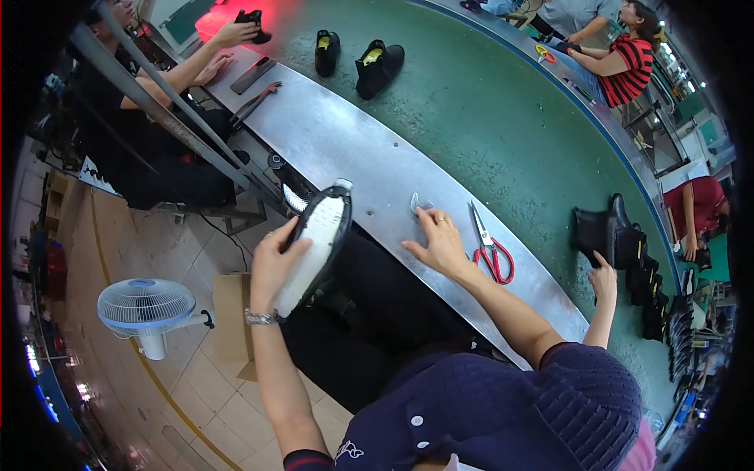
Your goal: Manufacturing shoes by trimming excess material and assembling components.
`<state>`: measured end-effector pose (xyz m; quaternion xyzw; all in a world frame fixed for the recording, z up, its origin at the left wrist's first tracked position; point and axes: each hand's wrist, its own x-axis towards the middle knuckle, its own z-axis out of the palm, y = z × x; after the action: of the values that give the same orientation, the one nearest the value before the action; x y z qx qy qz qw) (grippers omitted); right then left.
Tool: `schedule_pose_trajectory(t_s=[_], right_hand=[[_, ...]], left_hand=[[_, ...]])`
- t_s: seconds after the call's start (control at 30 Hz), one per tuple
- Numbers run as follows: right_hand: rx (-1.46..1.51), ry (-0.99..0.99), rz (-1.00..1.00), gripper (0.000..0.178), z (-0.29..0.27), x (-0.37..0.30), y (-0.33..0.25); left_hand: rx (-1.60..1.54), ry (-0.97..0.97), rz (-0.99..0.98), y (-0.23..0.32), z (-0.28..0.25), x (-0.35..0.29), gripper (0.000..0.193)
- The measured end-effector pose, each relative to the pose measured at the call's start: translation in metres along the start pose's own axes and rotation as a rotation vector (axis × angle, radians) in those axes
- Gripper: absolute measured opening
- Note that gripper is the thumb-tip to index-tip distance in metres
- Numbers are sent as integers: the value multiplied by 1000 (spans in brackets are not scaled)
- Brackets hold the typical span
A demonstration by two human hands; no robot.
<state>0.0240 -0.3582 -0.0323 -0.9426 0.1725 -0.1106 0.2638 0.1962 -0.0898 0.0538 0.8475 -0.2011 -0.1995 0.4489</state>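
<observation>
My left hand (279,265) grips a black shoe upper (342,216) with its white underside (318,235) turned up, tilted over the near edge of the metal bench. Farther right, my right hand (441,243) hovers low over the bench, fingers apart. Its fingertips reach a small, clear curved piece (417,202), and I cannot tell whether they touch it. Beside that hand lie scissors (491,253) with red handles, blades pointing away.
Behind the metal bench (338,141) runs a green conveyor (463,149) with black shoes (378,69). At right another person's hand (603,279) touches a black boot (594,233). Pincers (258,102) lie far left. A fan (147,308) and cardboard box (232,322) stand left.
</observation>
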Motion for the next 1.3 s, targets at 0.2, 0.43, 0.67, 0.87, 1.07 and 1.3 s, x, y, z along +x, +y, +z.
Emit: schedule_pose_trajectory(t_s=[0.2, 0.43, 0.67, 0.87, 1.07, 1.3], right_hand=[[-150, 43, 50, 74, 24, 1, 7], [310, -162, 295, 44, 0, 27, 43], [1233, -615, 783, 41, -76, 34, -11], [727, -933, 294, 67, -92, 55, -69], [284, -955, -276, 68, -69, 107, -124], [83, -1188, -171, 68, -61, 124, -168]], left_hand=[[308, 133, 206, -12, 10, 7, 35], [510, 426, 126, -10, 18, 22, 36], [244, 195, 104, -6, 13, 26, 34], [492, 271, 2, -4, 17, 34, 33], [115, -13, -132, 6, 6, -3, 48], [450, 402, -29, 17, 62, -43, 108]])
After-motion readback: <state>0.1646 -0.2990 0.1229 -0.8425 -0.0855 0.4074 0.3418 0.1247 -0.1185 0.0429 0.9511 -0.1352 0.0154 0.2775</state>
